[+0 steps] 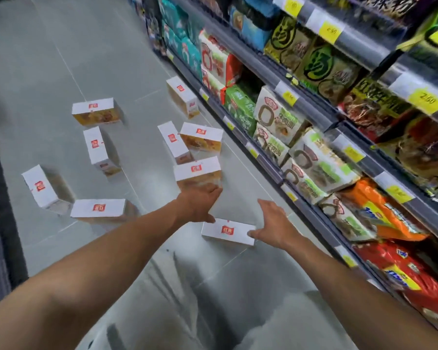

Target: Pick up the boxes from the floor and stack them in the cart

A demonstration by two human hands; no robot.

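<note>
The floor (61, 59) carries scattered boxes (96, 107) from 9 to 1 o'clock; the shelf (354, 40) runs along 3 o'clock. The nearest box (227, 233) lies flat on the floor between my arms, long axis 9-to-3. The left hand (200, 203) is at its 10 o'clock corner. The right hand (273, 223) is at its 3 o'clock end, thumb at the edge. I judge the right nearer. Both hands are spread, apart, gripping nothing. The box shows a white top with a red logo.
</note>
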